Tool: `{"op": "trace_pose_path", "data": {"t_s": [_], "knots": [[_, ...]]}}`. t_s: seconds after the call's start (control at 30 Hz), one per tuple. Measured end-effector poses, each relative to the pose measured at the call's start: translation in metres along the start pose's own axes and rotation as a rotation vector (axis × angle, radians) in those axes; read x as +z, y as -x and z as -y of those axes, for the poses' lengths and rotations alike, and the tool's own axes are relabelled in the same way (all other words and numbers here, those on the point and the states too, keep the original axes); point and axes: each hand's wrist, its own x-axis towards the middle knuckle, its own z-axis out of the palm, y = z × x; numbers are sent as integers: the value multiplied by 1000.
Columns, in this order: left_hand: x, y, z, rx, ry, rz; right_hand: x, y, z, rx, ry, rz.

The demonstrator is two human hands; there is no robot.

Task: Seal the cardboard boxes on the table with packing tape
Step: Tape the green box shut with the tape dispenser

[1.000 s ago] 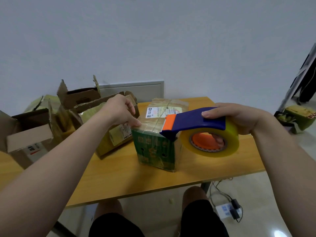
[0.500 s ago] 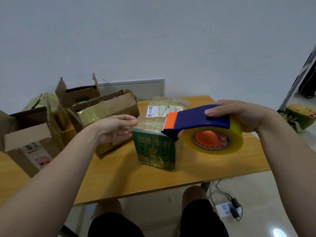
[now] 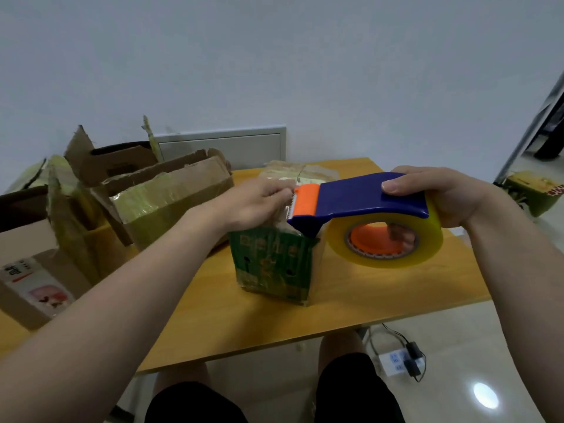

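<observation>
a single wide-angle view is taken from the wearer's head, tilted forward and down across the wooden table (image 3: 351, 300). the left hand (image 3: 259, 203) and the right hand (image 3: 445, 193), with the tape dispenser (image 3: 366, 196), are caught at close range near centre. the wall (image 3: 274, 56) is faced at 12 o'clock; the wearer's knees (image 3: 341, 346) are seen at 6 o'clock.

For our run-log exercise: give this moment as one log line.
left hand: on green box top, at cutter | right hand: holds tape dispenser | other boxes: open
</observation>
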Motion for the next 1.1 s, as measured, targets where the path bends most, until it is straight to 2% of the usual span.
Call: {"op": "trace_pose_path", "data": {"t_s": [0.07, 0.2, 0.3, 0.5, 0.7, 0.83, 1.0, 1.1], "knots": [[4, -9, 9, -87, 29, 20, -11, 1, -1, 11, -11, 4], [16, -21, 21, 27, -126, -16, -35, -5, 2, 61, -3, -97], [24, -30, 24, 65, -241, -78, -48, -9, 9, 124, 53, -92], [27, -35, 26, 99, -269, -88, -69, -9, 7, 260, 50, -55], [17, -37, 9, -17, -271, -16, -96, 21, 0, 275, 69, -231], [32, -65, -36, -108, -399, -119, -91, 28, -2, 276, 41, -258], [70, -78, -53, -251, -518, -261, -93, 37, -10, 291, -24, -191], [73, -78, -45, -248, -511, -298, -100, 35, -19, 294, -118, 71]]}}
